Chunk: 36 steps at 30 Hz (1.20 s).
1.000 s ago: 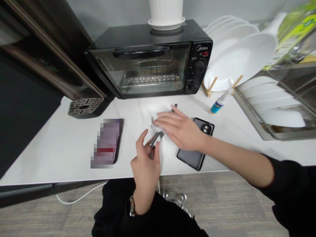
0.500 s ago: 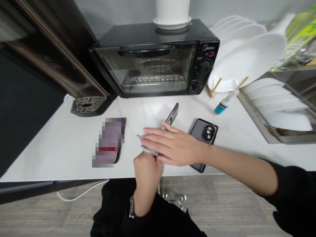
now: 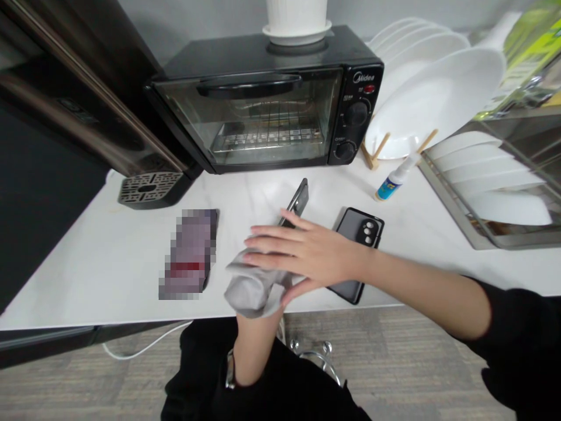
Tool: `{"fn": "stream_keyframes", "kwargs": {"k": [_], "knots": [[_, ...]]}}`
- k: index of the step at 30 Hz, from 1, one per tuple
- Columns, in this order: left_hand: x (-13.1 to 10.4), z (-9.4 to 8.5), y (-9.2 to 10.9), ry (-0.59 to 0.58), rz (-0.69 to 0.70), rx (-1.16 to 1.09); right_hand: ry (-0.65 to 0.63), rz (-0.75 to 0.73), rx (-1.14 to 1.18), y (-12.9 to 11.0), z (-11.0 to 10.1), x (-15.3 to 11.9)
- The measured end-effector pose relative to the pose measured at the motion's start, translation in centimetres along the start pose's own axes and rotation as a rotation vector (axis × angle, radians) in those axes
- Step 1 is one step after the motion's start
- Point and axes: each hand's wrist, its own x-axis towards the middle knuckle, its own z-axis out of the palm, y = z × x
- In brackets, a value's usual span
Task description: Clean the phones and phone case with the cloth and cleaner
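Note:
My left hand grips a dark phone near the counter's front edge; the cloth covers its fingers. The phone's far end, with a camera block, points up and to the right. My right hand lies across the phone, its fingers stretched over a crumpled grey cloth and its thumb at the cloth's near edge. Under my right wrist lies a dark see-through phone case with camera holes. To the left, another phone rests on the counter, its face pixelated.
A black toaster oven stands at the back with a white pot on top. A machine's drip tray is at left. On the right are a small spray bottle, racked white plates and a dish basket.
The grey cloth now spreads over my left hand, where its knuckles were bare before. My right hand has shifted slightly, still over the phone. The view has moved a little.

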Motion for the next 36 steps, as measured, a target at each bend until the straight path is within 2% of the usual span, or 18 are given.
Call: {"fn": "stream_keyframes", "kwargs": {"k": [4, 6, 8, 11, 13, 14, 17, 19, 21, 25, 26, 28, 31, 33, 34, 36], "knots": [[0.5, -0.6, 0.8, 0.051, -0.012, 0.012, 0.1, 0.398, -0.118, 3.7, -0.7, -1.9], [0.9, -1.0, 1.2, 0.078, -0.007, 0.004, 0.116, 0.498, -0.154, 4.4, -0.9, -2.2], [1.0, -1.1, 1.3, 0.075, 0.013, 0.029, 0.105, 0.432, -0.117, 3.3, -0.6, -1.6], [0.9, -0.9, 0.7, 0.003, 0.079, 0.144, 0.032, 0.104, -0.002, 0.4, 0.1, -0.1], [0.8, -0.8, 0.5, -0.021, 0.104, 0.184, 0.012, -0.008, 0.026, -0.2, 0.3, 0.2], [0.8, -0.8, 0.6, -0.012, 0.093, 0.177, 0.027, 0.026, 0.015, 0.3, 0.2, 0.1], [0.8, -1.0, 1.1, 0.049, 0.03, 0.082, 0.121, 0.336, -0.08, 3.0, -0.4, -1.3], [0.9, -1.1, 1.4, 0.069, 0.015, 0.03, 0.161, 0.471, -0.129, 4.1, -0.7, -1.9], [0.9, -1.1, 1.3, 0.085, 0.029, 0.032, 0.154, 0.438, -0.11, 3.4, -0.5, -1.6], [0.8, -0.7, 0.5, 0.025, 0.158, 0.098, 0.055, 0.057, 0.001, -0.2, 0.6, 0.3], [0.8, -0.7, 0.4, 0.006, 0.173, 0.107, 0.045, 0.01, 0.005, -0.5, 0.7, 0.4], [0.8, -0.7, 0.5, 0.007, 0.123, 0.116, 0.069, 0.08, -0.017, 0.3, 0.5, 0.1], [0.9, -1.0, 1.3, 0.057, 0.022, 0.072, 0.149, 0.411, -0.104, 3.2, -0.2, -1.3], [1.0, -1.2, 1.6, 0.064, 0.018, 0.025, 0.177, 0.519, -0.154, 4.0, -0.4, -1.8], [0.9, -1.2, 1.6, 0.064, 0.022, 0.019, 0.174, 0.5, -0.159, 3.7, -0.4, -1.6], [0.9, -1.1, 1.4, 0.05, 0.041, 0.042, 0.128, 0.326, -0.123, 2.2, 0.0, -0.9]]}}
